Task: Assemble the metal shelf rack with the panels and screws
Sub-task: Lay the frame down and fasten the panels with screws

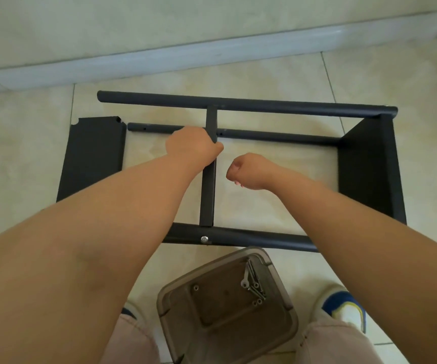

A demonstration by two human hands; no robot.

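A black metal rack frame lies on its side on the tiled floor. Its far tube (264, 105) and near tube (251, 239) are joined by a flat cross panel (208, 195); a silver screw head (204, 239) sits in the near tube. A lower tube (278, 136) runs behind. My left hand (192, 147) grips the cross panel near its upper part. My right hand (249, 170) hovers to the right of the panel with fingers curled; whether it holds anything is hidden. A black end panel (372, 166) stands attached at the right.
A loose black panel (92, 158) lies on the floor at the left. A brown plastic tray (228, 306) with several screws (253, 283) sits between my feet. A wall skirting runs along the far side. My shoes and knees are at the bottom edge.
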